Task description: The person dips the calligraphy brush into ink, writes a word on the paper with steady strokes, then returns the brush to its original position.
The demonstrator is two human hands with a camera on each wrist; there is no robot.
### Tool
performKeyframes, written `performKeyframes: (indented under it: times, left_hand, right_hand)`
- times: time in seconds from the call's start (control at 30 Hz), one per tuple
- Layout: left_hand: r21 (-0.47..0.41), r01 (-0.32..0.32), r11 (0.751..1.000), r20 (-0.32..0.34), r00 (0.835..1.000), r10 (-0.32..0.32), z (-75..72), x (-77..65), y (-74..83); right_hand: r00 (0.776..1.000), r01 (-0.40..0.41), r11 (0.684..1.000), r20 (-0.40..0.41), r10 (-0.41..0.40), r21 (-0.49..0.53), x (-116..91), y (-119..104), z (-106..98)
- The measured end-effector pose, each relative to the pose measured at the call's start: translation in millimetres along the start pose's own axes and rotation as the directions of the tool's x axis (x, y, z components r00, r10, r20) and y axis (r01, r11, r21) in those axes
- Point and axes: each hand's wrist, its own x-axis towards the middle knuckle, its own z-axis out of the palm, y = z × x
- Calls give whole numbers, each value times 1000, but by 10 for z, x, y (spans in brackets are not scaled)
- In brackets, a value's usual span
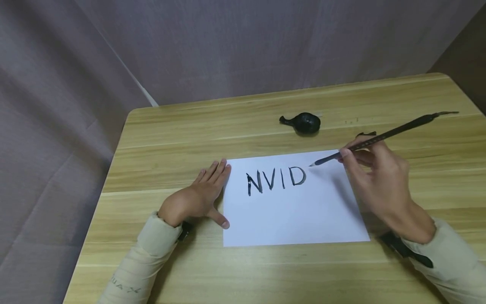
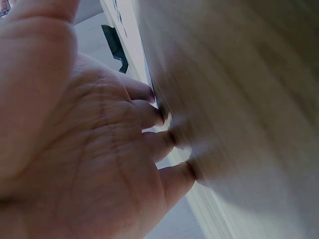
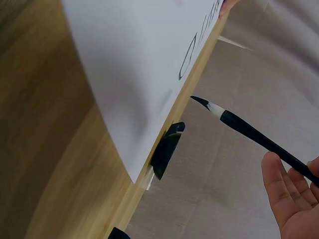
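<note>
A white sheet of paper (image 1: 296, 219) lies on the wooden table, with the black letters NVID (image 1: 282, 179) across its upper part. My left hand (image 1: 201, 195) rests at the sheet's left edge, thumb and fingers spread, fingertips down on the surface. Above the paper's upper right corner, my right hand (image 1: 385, 185) pinches a dark writing brush (image 1: 402, 128) between thumb and fingers. Its shaft slants up to the right, and its tip points down just right of the D. The right wrist view shows the brush's black-tipped bristles (image 3: 209, 106) raised off the sheet.
Behind the paper sits a glossy black rounded object with a short neck (image 1: 306, 123). The wooden table (image 1: 182, 147) has rounded far corners, and a grey-purple curtain (image 1: 243, 46) hangs behind it and along the left side.
</note>
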Motion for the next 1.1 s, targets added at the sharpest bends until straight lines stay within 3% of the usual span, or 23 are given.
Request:
performKeyframes:
  times: [0.43, 1.1]
  left_hand:
    - [8, 18, 1000, 9, 1000, -18, 2, 6, 7]
    - [23, 26, 999, 10, 1000, -26, 7, 31, 5]
  right_hand:
    - [1000, 3, 1000, 8, -3, -18, -9, 120, 21]
    - [996, -23, 999, 90, 25, -26, -61, 131, 43]
